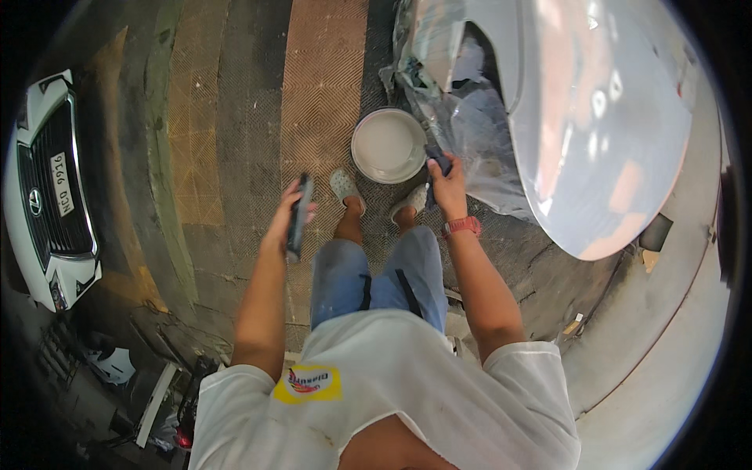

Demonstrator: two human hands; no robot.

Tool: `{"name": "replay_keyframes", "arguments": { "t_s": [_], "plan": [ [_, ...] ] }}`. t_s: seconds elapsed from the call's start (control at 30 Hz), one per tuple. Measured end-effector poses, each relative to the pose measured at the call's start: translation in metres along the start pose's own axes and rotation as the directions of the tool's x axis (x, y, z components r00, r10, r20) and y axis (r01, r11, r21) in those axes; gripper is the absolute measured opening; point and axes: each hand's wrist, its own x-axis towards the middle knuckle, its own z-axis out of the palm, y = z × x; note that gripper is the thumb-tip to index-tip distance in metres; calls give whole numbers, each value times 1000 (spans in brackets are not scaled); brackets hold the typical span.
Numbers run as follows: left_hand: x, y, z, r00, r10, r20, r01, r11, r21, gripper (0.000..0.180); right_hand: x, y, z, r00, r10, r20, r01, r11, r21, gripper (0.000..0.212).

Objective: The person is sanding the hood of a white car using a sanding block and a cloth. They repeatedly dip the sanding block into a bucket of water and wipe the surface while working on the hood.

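Note:
My left hand (pixel 287 213) grips a dark, flat, oblong block (pixel 299 217), held on edge to the left of my legs. Closed fingers of my right hand (pixel 447 186) hold a small dark piece (pixel 439 161), which looks limp and hangs at the bucket's right rim; its exact kind is unclear. The round bucket (pixel 388 146) stands on the floor just beyond my feet, with cloudy whitish liquid inside. To the right is a car's glossy white body panel (pixel 599 133) with pale pinkish patches. Clear crumpled plastic sheeting (pixel 478 141) drapes beside it.
A white car's front with a dark grille (pixel 66 200) is at the far left. Scattered parts and a white bar (pixel 157 403) lie at the lower left. The floor (pixel 321 86) is patterned with brown and dark strips. A pale wall (pixel 666 337) curves along the right.

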Motion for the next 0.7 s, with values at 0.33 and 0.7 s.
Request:
{"name": "replay_keyframes", "arguments": {
  "t_s": [0.33,0.7],
  "plan": [
    [293,-110,162,950,-271,158,298,936,-188,65,202,225,164,916,254,312,-74,868,-491,58],
    [523,-215,153,909,-253,-332,165,948,-271,62,345,374,317,734,-213,644,674,338,-656,56]
  ]
}}
